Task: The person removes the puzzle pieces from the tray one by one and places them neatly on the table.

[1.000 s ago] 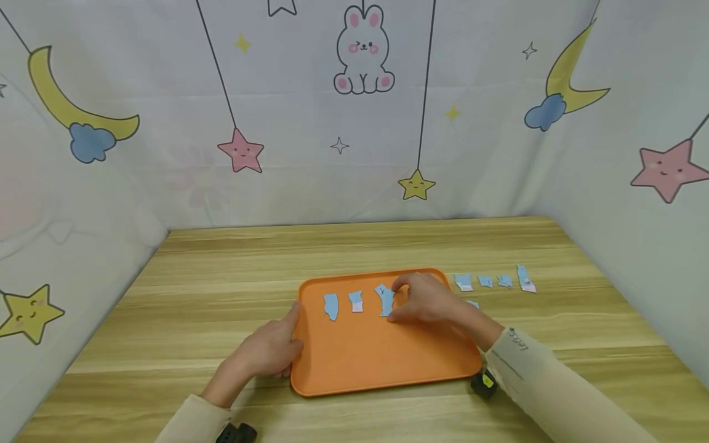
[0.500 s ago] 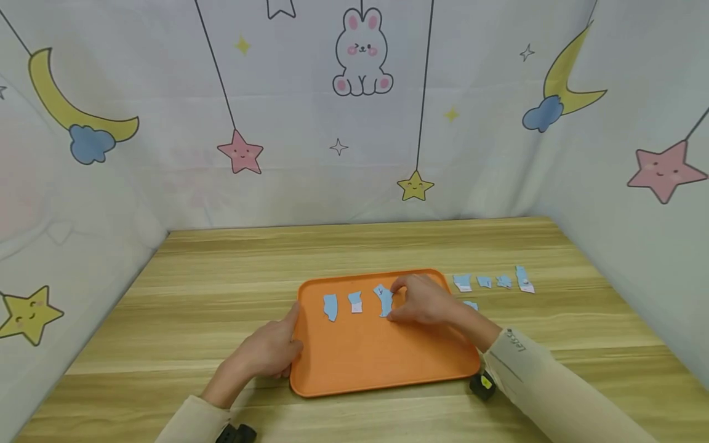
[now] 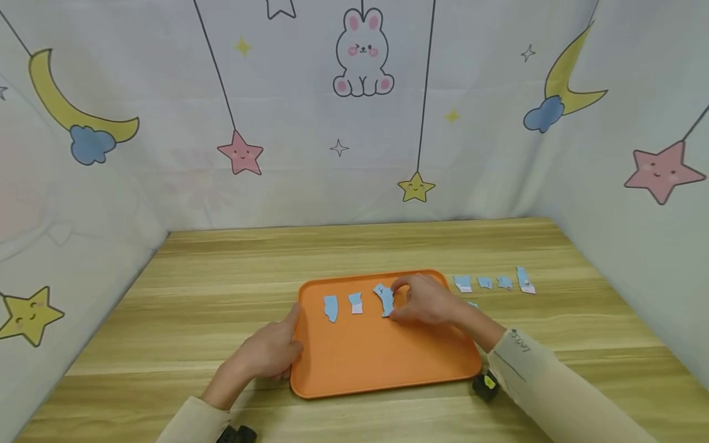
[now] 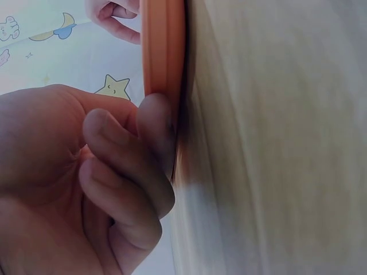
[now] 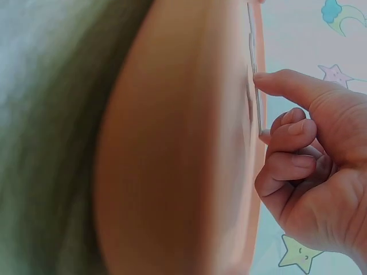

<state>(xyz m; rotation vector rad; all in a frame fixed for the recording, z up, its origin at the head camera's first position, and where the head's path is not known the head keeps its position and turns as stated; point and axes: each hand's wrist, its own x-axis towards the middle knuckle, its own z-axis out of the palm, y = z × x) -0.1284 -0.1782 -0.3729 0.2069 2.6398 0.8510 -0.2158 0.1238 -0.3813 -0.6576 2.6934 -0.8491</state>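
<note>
An orange tray (image 3: 382, 360) lies on the wooden table, with three light-blue torn paper pieces in a row on it. My left hand (image 3: 269, 349) holds the tray's left edge; in the left wrist view the fingers of that hand (image 4: 123, 166) are curled beside the rim. At the right of the row, my right hand (image 3: 428, 299) has thumb and index finger on a marked paper piece (image 3: 384, 299). The right wrist view shows this hand (image 5: 321, 154) with its other fingers curled. Further left lie a blue-and-pinkish piece (image 3: 356, 303) and a plain blue piece (image 3: 330, 308).
Beyond the tray's right edge, several more torn pieces lie on the table (image 3: 221, 271), among them a tall one (image 3: 525, 280) at the far end. Another piece (image 3: 473, 304) is partly hidden by the right arm. A patterned white cloth (image 3: 299, 184) hangs behind.
The marked piece turns very slightly under my right thumb and index finger. My left hand stays at the tray's edge, and the other pieces keep their places.
</note>
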